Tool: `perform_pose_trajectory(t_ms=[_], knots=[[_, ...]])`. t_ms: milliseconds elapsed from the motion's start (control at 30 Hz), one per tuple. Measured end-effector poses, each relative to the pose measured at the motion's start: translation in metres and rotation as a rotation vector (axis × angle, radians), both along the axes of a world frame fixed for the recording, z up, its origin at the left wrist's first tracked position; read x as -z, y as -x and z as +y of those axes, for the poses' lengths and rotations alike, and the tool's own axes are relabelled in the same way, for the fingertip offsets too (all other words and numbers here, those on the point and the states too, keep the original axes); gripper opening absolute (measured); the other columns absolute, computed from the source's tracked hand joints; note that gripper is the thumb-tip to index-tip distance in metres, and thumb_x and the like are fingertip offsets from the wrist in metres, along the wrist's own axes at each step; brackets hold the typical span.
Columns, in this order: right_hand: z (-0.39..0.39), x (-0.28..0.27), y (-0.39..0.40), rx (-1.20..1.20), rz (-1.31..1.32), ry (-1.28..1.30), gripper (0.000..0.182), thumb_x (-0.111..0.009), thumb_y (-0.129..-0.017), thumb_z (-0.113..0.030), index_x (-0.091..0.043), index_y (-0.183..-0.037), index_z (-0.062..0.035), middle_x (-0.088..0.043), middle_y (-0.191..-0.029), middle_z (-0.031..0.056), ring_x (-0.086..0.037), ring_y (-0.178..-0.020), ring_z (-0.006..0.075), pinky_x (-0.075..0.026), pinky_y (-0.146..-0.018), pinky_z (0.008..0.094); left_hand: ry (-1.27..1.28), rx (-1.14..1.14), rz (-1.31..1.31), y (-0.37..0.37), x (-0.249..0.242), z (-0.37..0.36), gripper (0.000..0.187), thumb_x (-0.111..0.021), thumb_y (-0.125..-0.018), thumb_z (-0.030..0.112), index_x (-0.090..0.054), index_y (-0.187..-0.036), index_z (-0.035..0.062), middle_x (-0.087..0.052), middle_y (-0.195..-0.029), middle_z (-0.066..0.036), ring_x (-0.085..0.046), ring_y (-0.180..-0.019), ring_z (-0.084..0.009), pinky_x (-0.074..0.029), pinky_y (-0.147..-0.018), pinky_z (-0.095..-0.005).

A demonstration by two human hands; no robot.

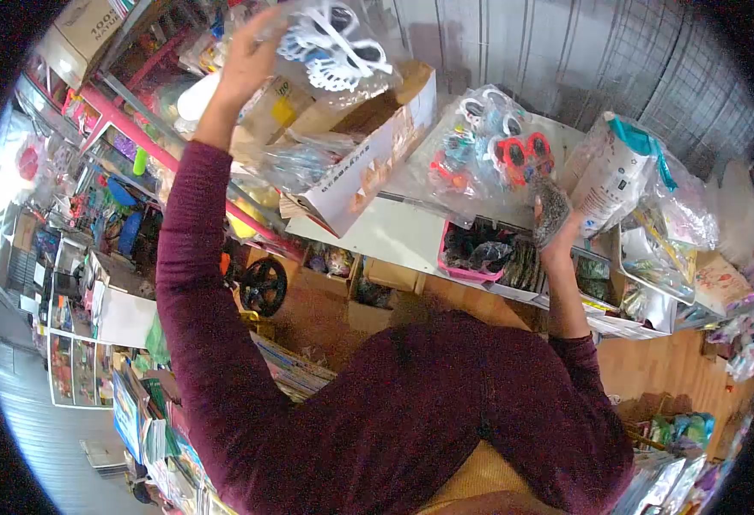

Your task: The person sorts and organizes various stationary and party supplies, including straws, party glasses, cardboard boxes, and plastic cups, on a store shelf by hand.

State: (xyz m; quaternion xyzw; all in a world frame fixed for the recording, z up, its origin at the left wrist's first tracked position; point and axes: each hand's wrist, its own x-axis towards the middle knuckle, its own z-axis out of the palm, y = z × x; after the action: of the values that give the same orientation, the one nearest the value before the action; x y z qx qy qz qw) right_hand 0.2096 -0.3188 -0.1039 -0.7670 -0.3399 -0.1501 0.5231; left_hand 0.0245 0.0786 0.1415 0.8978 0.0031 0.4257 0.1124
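Both of your hands grip goods: left hand pinches a bag of white glasses, right hand clasps a glittery item.

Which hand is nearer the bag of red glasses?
Right. The right hand sits just below the bag of red glasses, holding a glittery grey item. The left hand is far off to the left, raised and gripping a bag of white glasses.

Clear glossy plastic bag crinkled around smooth white plastic frames. Cardboard box, matt, printed. Second bag of glasses, shiny film. Sleeve, maroon knit cloth, matt. Pink tray, smooth plastic. Floor looked wooden.
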Motion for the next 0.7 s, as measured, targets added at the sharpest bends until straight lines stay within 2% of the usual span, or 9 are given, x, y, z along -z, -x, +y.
perform_pose_trajectory(t_ms=[100, 267, 333, 400, 500, 567, 633, 667, 700], knots=[[0.003, 0.006, 0.001, -0.027, -0.116, -0.102, 0.03, -0.064, -0.078, -0.01, -0.059, -0.106, -0.0015, -0.062, -0.101, 0.0163, -0.061, -0.094, 0.0304, -0.047, -0.079, 0.0356, -0.062, 0.067, 0.123, -0.015, 0.029, -0.016, 0.039, -0.05, -0.077, -0.004, -0.056, -0.115, 0.0006, -0.06, -0.114, -0.012, -0.052, -0.111, -0.0207, -0.039, -0.095, -0.0301], [-0.003, 0.012, -0.003, -0.027, -0.022, 0.027, 0.032, -0.064, -0.078, -0.011, -0.058, -0.108, -0.002, -0.062, -0.102, 0.0164, -0.061, -0.094, 0.0305, -0.047, -0.08, 0.036, 0.252, 0.456, 0.614, -0.007, 0.032, -0.035, 0.041, -0.05, -0.074, -0.005, -0.057, -0.115, 0.0003, -0.059, -0.117, -0.011, -0.051, -0.113, -0.0216, -0.038, -0.098, -0.0322], [-0.004, 0.011, -0.001, -0.051, 0.069, 0.07, 0.033, -0.064, -0.078, -0.012, -0.058, -0.109, -0.0021, -0.062, -0.102, 0.0166, -0.061, -0.095, 0.0306, -0.047, -0.081, 0.0359, 0.231, 0.482, 0.592, 0.004, 0.03, -0.03, 0.042, -0.048, -0.074, -0.005, -0.057, -0.115, 0.0, -0.059, -0.117, -0.011, -0.051, -0.113, -0.0215, -0.037, -0.098, -0.0324], [-0.002, 0.012, -0.002, -0.036, -0.077, 0.076, 0.029, -0.062, -0.082, -0.017, -0.059, -0.106, -0.0006, -0.064, -0.096, 0.0106, -0.06, -0.088, 0.018, -0.045, -0.08, 0.0295, 0.302, 0.451, 0.569, 0.018, 0.021, -0.044, 0.045, -0.045, -0.071, -0.008, -0.057, -0.114, -0.0007, -0.059, -0.116, -0.011, -0.051, -0.114, -0.0221, -0.036, -0.1, -0.0331], [0.0, 0.014, -0.002, -0.091, -0.085, -0.022, 0.029, -0.063, -0.081, -0.015, -0.059, -0.106, -0.0006, -0.064, -0.097, 0.0104, -0.059, -0.09, 0.0177, -0.044, -0.082, 0.0291, 0.204, 0.557, 0.614, 0.028, 0.016, -0.064, 0.043, -0.049, -0.072, -0.006, -0.058, -0.114, 0.0006, -0.06, -0.116, -0.011, -0.052, -0.113, -0.0216, -0.037, -0.098, -0.0322], [0.0, 0.018, -0.005, -0.086, -0.072, 0.005, 0.029, -0.063, -0.081, -0.014, -0.059, -0.107, -0.0006, -0.063, -0.098, 0.0108, -0.059, -0.091, 0.0178, -0.044, -0.083, 0.0291, 0.211, 0.51, 0.599, 0.027, 0.031, -0.046, 0.039, -0.054, -0.079, 0.002, -0.056, -0.118, 0.0034, -0.06, -0.116, -0.01, -0.053, -0.111, -0.0197, -0.039, -0.097, -0.0322], [0.0, 0.019, -0.005, -0.081, -0.061, 0.029, 0.03, -0.063, -0.08, -0.012, -0.058, -0.108, -0.0005, -0.063, -0.099, 0.0111, -0.058, -0.092, 0.0179, -0.043, -0.083, 0.0291, 0.247, 0.237, 0.735, 0.029, 0.035, -0.04, 0.04, -0.059, -0.084, 0.014, -0.052, -0.123, 0.0063, -0.058, -0.117, -0.008, -0.053, -0.109, -0.0186, -0.039, -0.095, -0.0321], [0.0, 0.017, -0.004, -0.093, -0.086, 0.007, 0.03, -0.063, -0.08, -0.011, -0.058, -0.107, -0.0002, -0.063, -0.099, 0.0114, -0.058, -0.091, 0.0181, -0.043, -0.083, 0.029, 0.56, -0.215, 0.951, 0.029, 0.022, -0.063, 0.044, -0.06, -0.086, 0.022, -0.05, -0.126, 0.007, -0.056, -0.121, -0.007, -0.05, -0.111, -0.019, -0.038, -0.096, -0.0325], [0.0, 0.015, -0.004, -0.101, -0.111, -0.02, 0.03, -0.063, -0.079, -0.01, -0.058, -0.107, 0.0001, -0.063, -0.099, 0.0117, -0.058, -0.091, 0.0184, -0.043, -0.083, 0.029, 0.558, -0.217, 0.948, 0.027, 0.031, -0.051, 0.044, -0.06, -0.086, 0.022, -0.05, -0.126, 0.007, -0.056, -0.121, -0.007, -0.05, -0.111, -0.019, -0.038, -0.096, -0.0325]])
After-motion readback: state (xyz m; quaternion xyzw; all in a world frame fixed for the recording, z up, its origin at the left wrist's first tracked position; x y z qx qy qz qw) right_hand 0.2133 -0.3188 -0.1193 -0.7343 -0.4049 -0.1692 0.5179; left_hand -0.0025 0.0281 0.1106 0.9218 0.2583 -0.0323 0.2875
